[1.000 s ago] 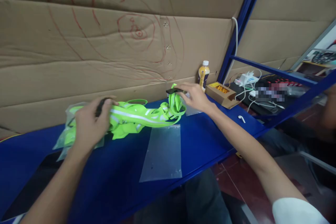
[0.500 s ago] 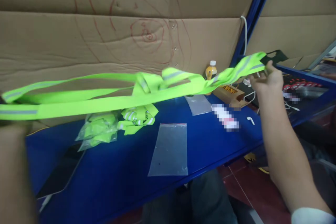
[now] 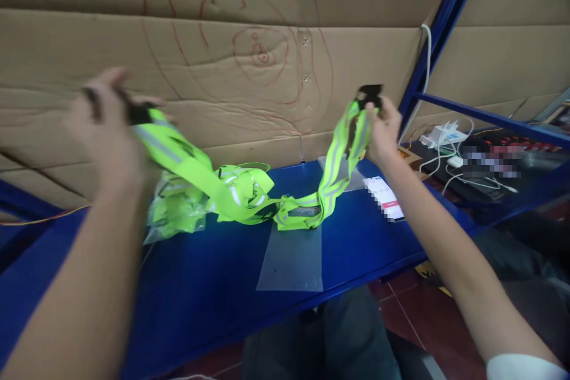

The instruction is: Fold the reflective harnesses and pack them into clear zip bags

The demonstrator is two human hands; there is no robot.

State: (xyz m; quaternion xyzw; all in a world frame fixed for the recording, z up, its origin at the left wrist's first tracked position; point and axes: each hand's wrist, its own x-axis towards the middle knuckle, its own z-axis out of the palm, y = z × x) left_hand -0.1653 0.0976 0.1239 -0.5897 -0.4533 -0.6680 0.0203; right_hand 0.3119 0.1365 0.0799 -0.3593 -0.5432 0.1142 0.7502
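Observation:
A neon yellow-green reflective strap point(image 3: 335, 160) with grey stripes sags between my two hands, its middle hanging low over the blue table. My right hand point(image 3: 385, 129) is closed on one end, at a black buckle piece point(image 3: 370, 95). Motion blurs my left hand point(image 3: 104, 119), which grips the other end by a black piece point(image 3: 141, 113). Behind the sagging part lies a bunched neon strap point(image 3: 252, 184). Beside that pile, a clear bag point(image 3: 178, 217) holds more neon strap. A flat clear plastic bag point(image 3: 291, 264) lies near the table's front edge, partly covered from view by the strap.
The blue table point(image 3: 200, 303) runs along a cardboard wall point(image 3: 214, 71) with red drawn rings. At the right are a phone point(image 3: 386, 197), white cables with a power strip point(image 3: 443, 135), and a blue metal frame point(image 3: 445, 29). Another clear bag point(image 3: 354, 180) lies farther back.
My hands have come closer together, the right one moving left. The strap, earlier stretched nearly level, now hangs in a deep sag. My left hand has come into view.

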